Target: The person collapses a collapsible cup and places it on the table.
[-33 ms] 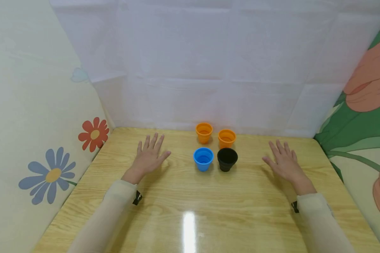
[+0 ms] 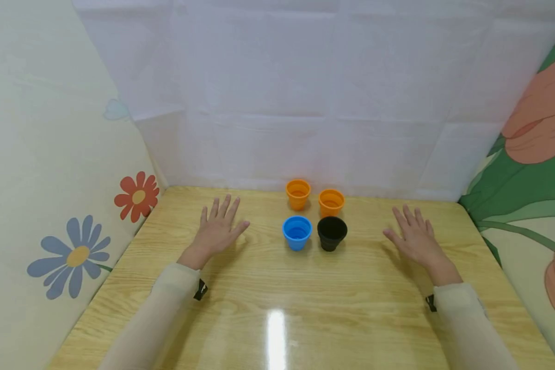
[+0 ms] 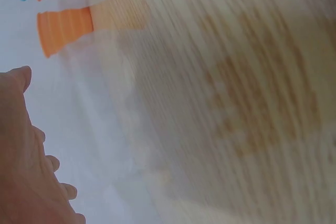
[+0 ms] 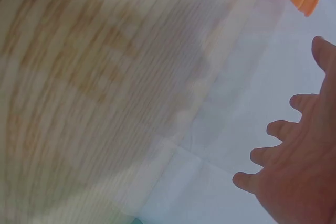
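Four small ribbed cups would be several; they stand upright in a cluster on the wooden table [image 2: 277, 282]. A blue cup [image 2: 297, 234] and a black cup [image 2: 331, 234] are in front, side by side. Behind them stand one orange cup [image 2: 298, 194] and another orange cup [image 2: 331, 202], the latter partly hidden by the black cup. My left hand [image 2: 216, 231], fingers spread and palm down, is left of the blue cup and holds nothing. On the other side my right hand [image 2: 415, 240] is spread the same way, apart from the black cup, also holding nothing.
A white cloth [image 2: 324, 103] hangs along the table's back edge. Flower-patterned fabric lines both sides, with a blue flower [image 2: 76, 256] and a red flower [image 2: 137, 197] at the left. Glare shows on the front of the tabletop.
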Tool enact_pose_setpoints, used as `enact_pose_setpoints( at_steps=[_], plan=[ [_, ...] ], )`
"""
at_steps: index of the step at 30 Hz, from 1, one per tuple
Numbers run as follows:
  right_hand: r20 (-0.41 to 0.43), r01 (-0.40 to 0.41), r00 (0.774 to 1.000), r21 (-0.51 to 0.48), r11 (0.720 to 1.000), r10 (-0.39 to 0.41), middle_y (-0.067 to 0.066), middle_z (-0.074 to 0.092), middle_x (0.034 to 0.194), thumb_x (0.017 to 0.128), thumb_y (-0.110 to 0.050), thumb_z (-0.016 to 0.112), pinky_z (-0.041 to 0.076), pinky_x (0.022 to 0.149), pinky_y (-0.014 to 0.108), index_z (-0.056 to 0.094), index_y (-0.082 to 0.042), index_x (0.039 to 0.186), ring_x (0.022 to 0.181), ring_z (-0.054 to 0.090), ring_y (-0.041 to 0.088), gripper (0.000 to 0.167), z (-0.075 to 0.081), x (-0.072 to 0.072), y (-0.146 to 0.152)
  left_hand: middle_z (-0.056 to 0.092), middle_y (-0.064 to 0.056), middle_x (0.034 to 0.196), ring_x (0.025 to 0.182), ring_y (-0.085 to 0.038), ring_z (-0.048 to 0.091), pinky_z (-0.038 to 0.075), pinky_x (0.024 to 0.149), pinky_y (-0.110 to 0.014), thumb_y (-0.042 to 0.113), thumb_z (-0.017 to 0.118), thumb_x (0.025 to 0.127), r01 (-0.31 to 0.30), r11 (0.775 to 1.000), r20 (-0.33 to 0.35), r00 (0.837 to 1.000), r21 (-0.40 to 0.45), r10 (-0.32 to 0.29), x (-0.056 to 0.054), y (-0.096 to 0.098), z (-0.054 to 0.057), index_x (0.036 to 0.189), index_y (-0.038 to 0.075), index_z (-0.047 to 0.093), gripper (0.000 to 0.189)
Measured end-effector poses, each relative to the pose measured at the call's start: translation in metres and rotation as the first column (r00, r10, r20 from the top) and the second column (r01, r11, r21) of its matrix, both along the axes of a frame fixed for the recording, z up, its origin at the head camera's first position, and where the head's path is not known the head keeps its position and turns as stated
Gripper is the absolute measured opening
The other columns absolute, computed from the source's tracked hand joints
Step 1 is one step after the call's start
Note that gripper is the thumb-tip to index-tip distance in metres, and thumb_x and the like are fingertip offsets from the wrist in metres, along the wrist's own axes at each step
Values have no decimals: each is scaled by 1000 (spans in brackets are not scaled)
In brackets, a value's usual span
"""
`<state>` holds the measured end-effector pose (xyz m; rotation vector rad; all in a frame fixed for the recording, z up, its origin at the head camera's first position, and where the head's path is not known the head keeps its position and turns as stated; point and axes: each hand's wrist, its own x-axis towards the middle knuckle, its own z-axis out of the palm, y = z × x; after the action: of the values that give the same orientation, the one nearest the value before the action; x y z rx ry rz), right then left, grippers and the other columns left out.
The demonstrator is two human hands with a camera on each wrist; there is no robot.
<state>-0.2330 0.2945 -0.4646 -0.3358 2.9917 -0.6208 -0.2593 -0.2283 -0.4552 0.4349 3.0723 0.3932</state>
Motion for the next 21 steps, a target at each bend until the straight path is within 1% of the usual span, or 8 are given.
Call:
enact_pose_setpoints(
  at_steps=[4, 9, 13, 16, 21],
  plan=[
    [3, -7, 1000, 5, 1000, 7, 29, -5, 165, 107, -55, 38, -5, 113, 76, 2, -10, 163, 149, -10, 54, 80, 0, 0, 0, -4, -15, 169, 153, -46, -8, -7, 118, -70, 64, 30, 104, -2, 1000, 0, 1000, -2, 2, 0, -1, -1, 164, 14, 6, 82],
    [-4, -6, 1000, 15, 1000, 6, 29, -4, 165, 107, -52, 39, -4, 113, 76, 3, -9, 163, 149, -9, 55, 79, 2, 3, -2, -4, -15, 169, 153, -44, -11, -8, 118, -70, 63, 30, 104, -1, 1000, 2, 1000, 10, 1, 2, -1, -2, 164, 15, 5, 81],
    [-14, -12, 1000, 8, 1000, 12, 28, -3, 165, 106, -55, 38, -2, 114, 76, 5, -8, 163, 149, -7, 54, 81, 5, 6, -6, -5, -14, 169, 153, -43, -11, -9, 118, -69, 62, 32, 105, 8, 1000, 12, 1000, 27, -8, 6, 4, -1, 164, 16, 5, 80],
    [-20, -23, 1000, -3, 1000, 23, 29, -1, 165, 106, -57, 38, -1, 114, 75, 7, -7, 163, 150, -7, 53, 82, 6, 8, -10, -4, -15, 169, 153, -44, -10, -8, 118, -69, 61, 32, 105, 25, 999, 9, 1000, 34, -25, 7, 11, -1, 164, 14, 7, 80],
    [-49, -40, 998, -18, 999, 39, 29, 3, 166, 106, -55, 41, 1, 116, 73, 10, -6, 162, 151, -6, 50, 81, 7, 6, -17, -2, -16, 169, 153, -44, -6, -3, 118, -70, 61, 33, 105, 72, 996, -5, 997, 48, -72, 7, 23, 1, 163, 11, 9, 80]
  ],
)
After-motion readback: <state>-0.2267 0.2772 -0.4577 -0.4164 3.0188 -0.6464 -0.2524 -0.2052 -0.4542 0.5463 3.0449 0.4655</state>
